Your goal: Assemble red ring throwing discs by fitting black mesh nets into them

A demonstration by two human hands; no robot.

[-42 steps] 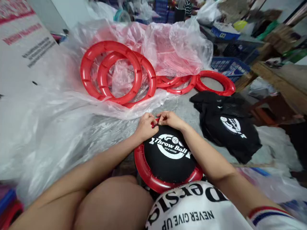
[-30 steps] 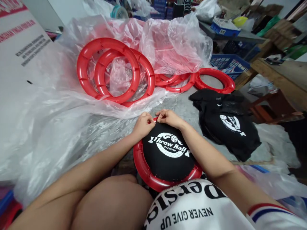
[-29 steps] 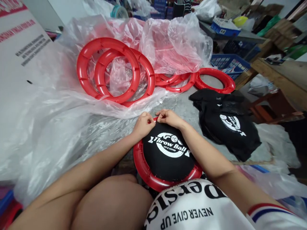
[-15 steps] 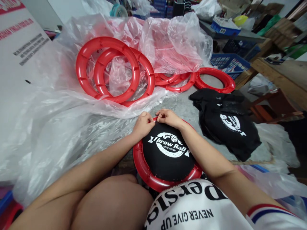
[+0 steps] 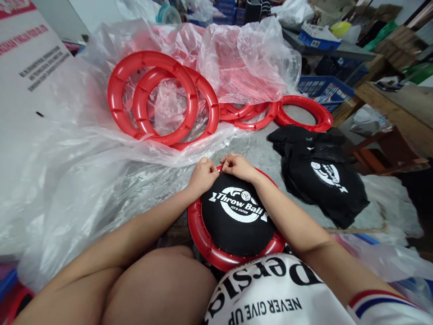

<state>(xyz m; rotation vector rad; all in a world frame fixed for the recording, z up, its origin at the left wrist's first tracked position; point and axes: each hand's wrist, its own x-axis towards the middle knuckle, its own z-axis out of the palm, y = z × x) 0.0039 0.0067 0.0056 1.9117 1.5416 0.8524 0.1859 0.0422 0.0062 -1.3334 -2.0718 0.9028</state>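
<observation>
At the near edge of the grey tabletop (image 5: 250,149), against the front of a white shirt (image 5: 270,293), we saw a red ring (image 5: 199,234) with a black cover (image 5: 233,241) stretched across it, printed in white with "Throw Ball" and "Fly & Catch". Both hands met at its far side. The left hand (image 5: 204,175) had its fingers curled and its thumb and fingertips pinching the edge of the black cover where it met the ring. The right hand (image 5: 237,167), just beside it, pinched the same edge, its forearm crossing over the ring's right side. We could not tell whether the fingertips gripped the ring as well.

To the right, a heap of black covers (image 5: 321,198) lay on the tabletop, the top one bearing the same print. Just beyond it rested a loose red ring (image 5: 323,124). Further left, we saw more red rings (image 5: 255,127) lying flat, then two overlapping rings (image 5: 192,101) tilted up against crumpled clear plastic (image 5: 101,180). A white printed panel (image 5: 20,99) stood at the far left, and a blue basket (image 5: 324,85) sat at the back right.
</observation>
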